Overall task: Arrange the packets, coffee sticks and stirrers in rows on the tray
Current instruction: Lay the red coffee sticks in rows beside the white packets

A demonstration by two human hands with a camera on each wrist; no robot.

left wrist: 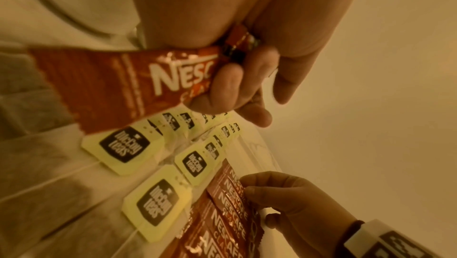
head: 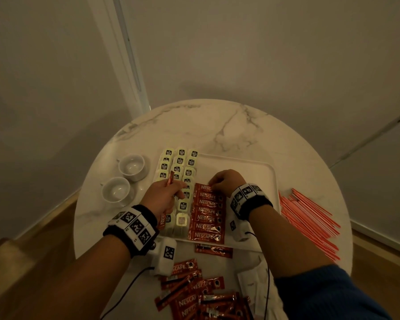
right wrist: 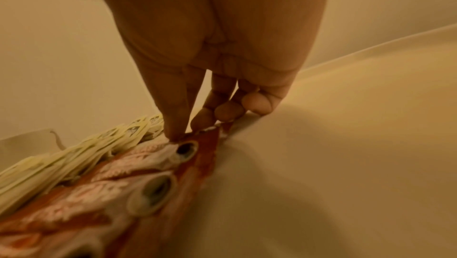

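The right hand (head: pixel 226 182) pinches the far edge of the top coffee stick (head: pixel 203 188) in the row on the tray (head: pixel 259 172), thumb and fingertips (right wrist: pixel 223 109) pressed together on the crimped seal, as the right wrist view shows. The left hand (head: pixel 165 192) is curled round a spare stick (left wrist: pixel 138 78), which pokes out of the fist at both ends above the tea packets (head: pixel 179 168). Those packets fill three columns on the tray's left side; the stick row runs beside them, each stick overlapping the next. More sticks lie in a loose heap (head: pixel 203 294) on the table (head: pixel 194 125) near the person, one lone stick (head: pixel 214 249) sits just off the tray's near edge, and the stirrers (head: pixel 310 220) lie in a fan on the table to the right of the tray. Two cups (head: pixel 125 179) stand to the left. The sticks look light and thin, with glossy foil that will likely slide on the smooth tray and on each other, so a nudge could disturb the whole row. The flat sealed ends seem the best place to hold: they are stiffer than the powder-filled middle, which would bend. The stirrers appear thin and rigid, prone to rolling, and probably best gathered in a small bunch near their middle.
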